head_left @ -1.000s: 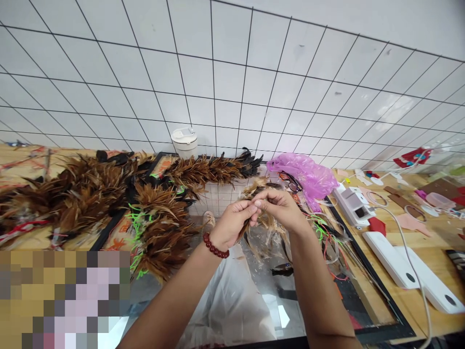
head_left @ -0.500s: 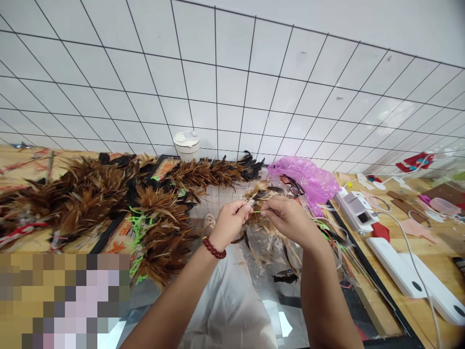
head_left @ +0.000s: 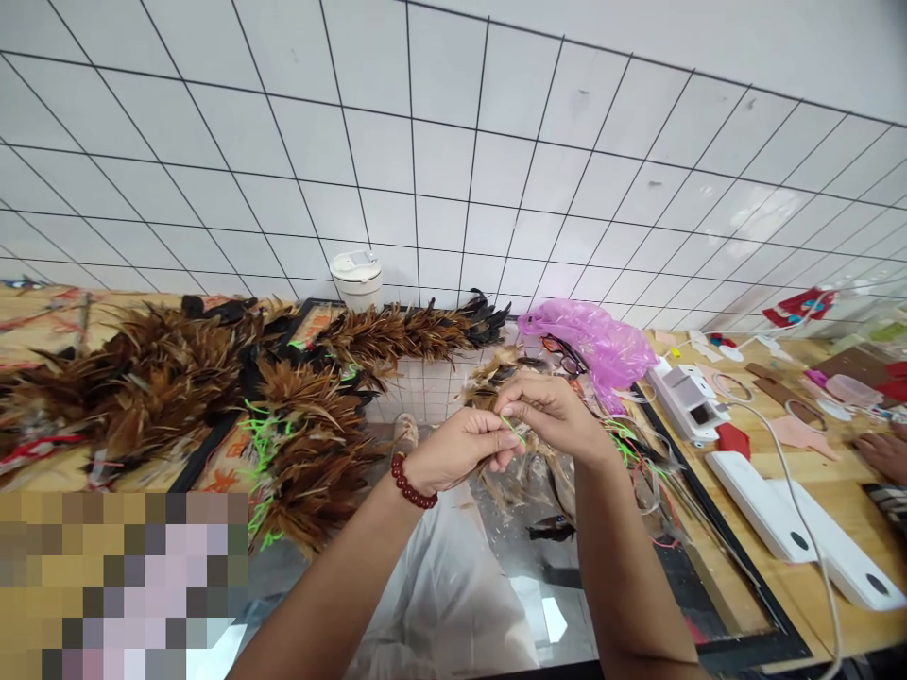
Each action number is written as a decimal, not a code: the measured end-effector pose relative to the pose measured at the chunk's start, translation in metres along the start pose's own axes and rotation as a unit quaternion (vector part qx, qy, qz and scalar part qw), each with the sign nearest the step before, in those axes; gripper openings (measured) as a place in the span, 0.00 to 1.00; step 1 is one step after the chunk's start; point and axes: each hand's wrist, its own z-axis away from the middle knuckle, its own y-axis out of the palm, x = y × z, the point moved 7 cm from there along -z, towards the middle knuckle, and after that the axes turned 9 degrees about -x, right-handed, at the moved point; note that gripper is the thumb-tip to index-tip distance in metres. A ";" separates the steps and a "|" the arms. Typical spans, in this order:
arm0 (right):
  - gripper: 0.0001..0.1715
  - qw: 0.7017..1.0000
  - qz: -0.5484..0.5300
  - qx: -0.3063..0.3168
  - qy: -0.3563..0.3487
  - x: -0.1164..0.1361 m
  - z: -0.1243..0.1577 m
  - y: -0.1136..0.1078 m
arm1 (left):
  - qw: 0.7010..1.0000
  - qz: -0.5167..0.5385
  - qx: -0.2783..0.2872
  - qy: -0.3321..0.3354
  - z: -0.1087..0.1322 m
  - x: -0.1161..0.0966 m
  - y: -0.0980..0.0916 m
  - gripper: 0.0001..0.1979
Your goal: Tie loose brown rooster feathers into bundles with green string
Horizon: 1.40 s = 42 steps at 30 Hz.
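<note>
My left hand (head_left: 464, 446), with a dark red bead bracelet (head_left: 412, 484) at the wrist, is closed in a pinch. Fingertips of my right hand (head_left: 549, 411) meet it, also pinched. A thin bright green string (head_left: 514, 429) runs between the two hands and shows as a small loop. Whatever else the left fingers hold is hidden behind them. Loose brown and tan feathers (head_left: 496, 373) lie just beyond and below the hands. Left of them rests a brown feather bundle (head_left: 312, 453) edged with green string ties (head_left: 259, 449).
A long feather strip (head_left: 403, 332), a white lidded cup (head_left: 356, 280), a pink plastic bag (head_left: 588, 335) and glasses (head_left: 563, 354) lie along the back. Power strips (head_left: 800, 534) and a cable occupy the right. A co-worker's hand (head_left: 884, 453) shows at the right edge.
Both hands have come together and slightly down. The green string, stretched straight between them before, is now bent into a loop. A co-worker's hand has appeared at the right edge.
</note>
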 end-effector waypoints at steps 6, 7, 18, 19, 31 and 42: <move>0.09 0.997 -0.060 -0.033 0.032 -0.019 -0.003 0.008 | 0.980 0.177 0.032 -0.080 0.001 0.010 0.016 0.18; 0.08 0.998 -0.038 -0.042 0.035 -0.022 -0.003 0.007 | 0.981 0.180 0.015 -0.069 -0.001 0.009 0.014 0.19; 0.10 0.968 0.245 0.034 0.041 -0.006 0.003 0.009 | 0.928 -0.160 -0.295 0.160 -0.007 -0.016 -0.045 0.13; 0.10 0.964 0.261 0.045 0.038 -0.002 0.004 0.011 | 0.918 -0.199 -0.300 0.169 -0.006 -0.017 -0.045 0.13; 0.09 0.981 0.195 -0.004 -0.022 0.010 0.005 -0.010 | 0.887 -0.349 -0.100 0.284 0.005 -0.029 -0.005 0.13; 0.10 0.945 0.325 0.025 0.032 0.012 0.004 0.010 | 0.884 -0.267 -0.297 0.243 0.000 -0.026 -0.041 0.10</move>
